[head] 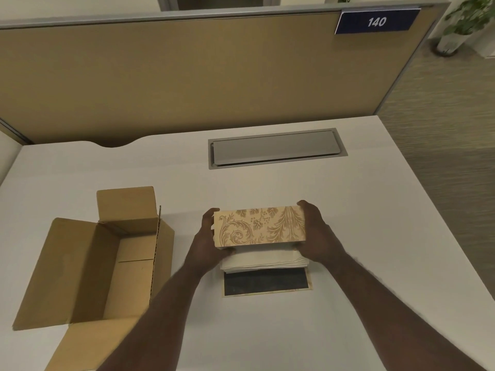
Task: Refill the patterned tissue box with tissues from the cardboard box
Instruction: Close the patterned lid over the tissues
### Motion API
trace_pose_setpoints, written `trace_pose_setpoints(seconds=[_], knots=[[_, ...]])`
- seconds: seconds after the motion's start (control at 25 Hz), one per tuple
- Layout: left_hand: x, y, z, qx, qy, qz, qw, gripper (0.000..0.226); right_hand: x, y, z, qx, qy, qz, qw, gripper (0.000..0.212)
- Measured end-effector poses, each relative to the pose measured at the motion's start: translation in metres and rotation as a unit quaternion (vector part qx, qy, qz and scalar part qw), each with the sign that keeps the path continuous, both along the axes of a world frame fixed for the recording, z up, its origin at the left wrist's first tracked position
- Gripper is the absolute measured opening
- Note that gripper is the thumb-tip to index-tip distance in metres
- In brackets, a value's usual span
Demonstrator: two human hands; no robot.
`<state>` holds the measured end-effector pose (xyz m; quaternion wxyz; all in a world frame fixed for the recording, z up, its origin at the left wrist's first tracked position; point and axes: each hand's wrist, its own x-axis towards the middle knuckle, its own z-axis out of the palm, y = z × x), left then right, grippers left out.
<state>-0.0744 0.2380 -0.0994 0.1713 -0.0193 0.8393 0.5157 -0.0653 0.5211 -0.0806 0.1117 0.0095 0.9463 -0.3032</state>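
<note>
The patterned tissue box (259, 227), beige with a brown leaf print, is held between both hands above the desk, its side facing me. My left hand (207, 243) grips its left end and my right hand (314, 231) grips its right end. A stack of white tissues (263, 261) shows under the box's near edge. Below that lies the box's flat base panel (266, 282), dark inside with a beige rim. The open cardboard box (107, 263) stands on the desk to the left; the part of its inside that I can see holds nothing.
The white desk (267, 188) has a grey cable-tray lid (276, 148) set into it behind the tissue box. A tan partition (187, 76) with a "140" sign (376, 21) closes off the back. The desk's right edge drops to carpet, with a potted plant (460, 25) beyond.
</note>
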Motion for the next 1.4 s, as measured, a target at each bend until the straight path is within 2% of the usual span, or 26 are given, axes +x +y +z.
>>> trace_pose_setpoints(seconds=[0.16, 0.32, 0.4, 0.56, 0.68, 0.96, 1.12, 1.2, 1.28, 1.4], knots=[[0.022, 0.004, 0.000, -0.022, 0.030, 0.014, 0.999, 0.090, 0.024, -0.003, -0.007, 0.017, 0.044, -0.020, 0.999, 0.086], [0.039, 0.003, 0.002, 0.028, 0.014, 0.002, 1.000, 0.098, 0.039, -0.006, -0.019, 0.040, 0.050, -0.037, 0.997, 0.091], [0.042, 0.005, 0.003, 0.057, -0.002, 0.014, 0.998, 0.097, 0.040, -0.007, -0.019, 0.005, 0.049, -0.056, 0.997, 0.089], [0.042, 0.009, 0.004, 0.090, -0.014, 0.033, 0.995, 0.090, 0.037, -0.009, -0.005, -0.155, 0.052, -0.040, 0.986, 0.079], [0.042, 0.009, 0.003, 0.104, -0.022, 0.037, 0.994, 0.090, 0.039, -0.006, 0.004, -0.189, 0.004, -0.018, 0.982, 0.095], [0.047, 0.007, 0.003, 0.096, -0.026, 0.022, 0.995, 0.093, 0.039, 0.000, 0.004, -0.144, -0.035, -0.015, 0.989, 0.108], [0.057, 0.003, -0.002, 0.080, -0.015, -0.003, 0.997, 0.113, 0.049, 0.000, -0.003, -0.099, -0.036, 0.007, 0.994, 0.129], [0.061, 0.001, -0.005, 0.056, -0.001, -0.027, 0.998, 0.124, 0.053, -0.002, -0.005, -0.068, -0.018, 0.017, 0.997, 0.127], [0.062, 0.006, 0.000, 0.025, 0.017, -0.031, 0.999, 0.126, 0.055, -0.004, -0.008, -0.039, 0.012, 0.015, 0.999, 0.120], [0.061, 0.013, 0.005, 0.006, 0.042, -0.006, 0.999, 0.107, 0.056, -0.005, -0.012, -0.023, 0.045, 0.007, 0.999, 0.105]])
